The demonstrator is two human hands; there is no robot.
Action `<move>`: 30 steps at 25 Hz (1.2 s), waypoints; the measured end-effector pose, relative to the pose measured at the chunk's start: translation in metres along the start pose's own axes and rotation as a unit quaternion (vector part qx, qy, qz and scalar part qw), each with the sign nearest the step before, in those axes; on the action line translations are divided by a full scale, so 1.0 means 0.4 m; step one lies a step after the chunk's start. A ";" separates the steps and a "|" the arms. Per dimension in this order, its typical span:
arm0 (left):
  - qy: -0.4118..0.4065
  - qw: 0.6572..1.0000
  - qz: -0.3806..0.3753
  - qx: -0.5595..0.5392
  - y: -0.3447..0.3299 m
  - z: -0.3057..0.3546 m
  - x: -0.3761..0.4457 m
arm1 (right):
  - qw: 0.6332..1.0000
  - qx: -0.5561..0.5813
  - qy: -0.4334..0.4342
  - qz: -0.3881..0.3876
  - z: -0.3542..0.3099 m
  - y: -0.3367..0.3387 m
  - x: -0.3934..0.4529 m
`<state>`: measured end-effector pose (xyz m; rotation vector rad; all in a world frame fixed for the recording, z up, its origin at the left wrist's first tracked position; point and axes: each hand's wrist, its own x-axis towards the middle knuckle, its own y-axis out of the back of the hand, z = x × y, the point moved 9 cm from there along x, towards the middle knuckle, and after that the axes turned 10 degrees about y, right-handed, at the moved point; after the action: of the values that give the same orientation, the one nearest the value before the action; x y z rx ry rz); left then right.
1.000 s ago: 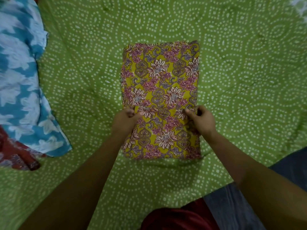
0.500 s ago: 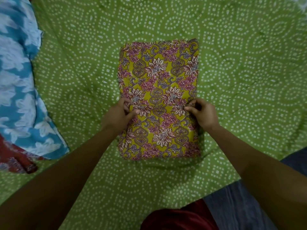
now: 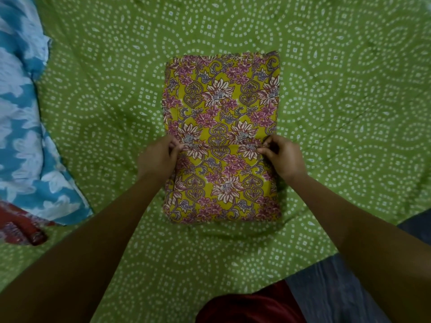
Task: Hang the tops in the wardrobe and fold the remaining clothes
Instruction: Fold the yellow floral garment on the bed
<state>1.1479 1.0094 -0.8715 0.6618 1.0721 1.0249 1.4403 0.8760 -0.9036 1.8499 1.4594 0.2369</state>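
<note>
Folded cloth, yellow with pink and white flowers (image 3: 221, 136), lay flat in a tidy rectangle at the middle of the bed, on a green bedsheet (image 3: 338, 101) dotted with white rings. Both hands were on it, at about mid-length. The left hand (image 3: 157, 157) sat at the cloth's left edge, thumb and curled fingers (image 3: 175, 145) pinching a small ridge of the fabric. The right hand (image 3: 283, 157) mirrored it at the right edge, its fingers (image 3: 264, 148) pressed together and nipping the cloth there too. Between the two pinches ran a shallow crease across the print. The far end of the cloth lay smooth, its top edge slightly uneven; the near end lay flat between the forearms, which reached in from the bottom corners.

Off to the left, well apart from the folded piece, a blue and white garment (image 3: 21, 136) sprawled unfolded along the edge of the view. Just below it, touching its lower hem, a red patterned cloth (image 3: 21, 231) poked in, mostly cut off. At the bottom, dark red fabric (image 3: 251, 308) was seen close to the camera, and grey-blue floor (image 3: 338, 299) showed past the sheet's corner. No writing or labels could be read anywhere.
</note>
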 end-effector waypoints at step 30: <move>0.175 0.876 -0.311 -0.326 -0.110 -0.040 0.047 | 0.943 0.270 -0.195 -0.016 0.033 -0.017 0.050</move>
<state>1.1504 1.0081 -0.9217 -0.4235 1.0513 0.8614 1.4491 0.8885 -0.9232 2.1342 1.3485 -0.5746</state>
